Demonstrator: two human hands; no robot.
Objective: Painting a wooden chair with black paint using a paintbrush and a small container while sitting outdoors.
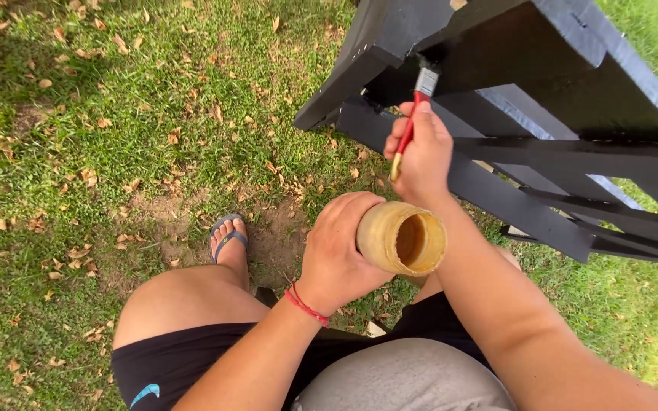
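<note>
1. The right hand (423,156) has its grip clamped on a brush (413,122) with a red handle, thumb and fingers pinching the handle near its middle.
2. The bristles sit above that grip, pressed against the black frame (573,84); the exact point of contact is in shadow, so it looks like touching but I cannot be sure.
3. The left hand (336,255) has its grip wrapped around a yellowish jar (401,240), held on its side with the open mouth facing right.
4. The jar lies just below the right wrist, close to it.
5. A red cord (306,307) circles the left wrist.
6. Below and left of the left grip are a bare knee (184,301) and a foot in a blue sandal (228,236) on the grass (78,190).
</note>
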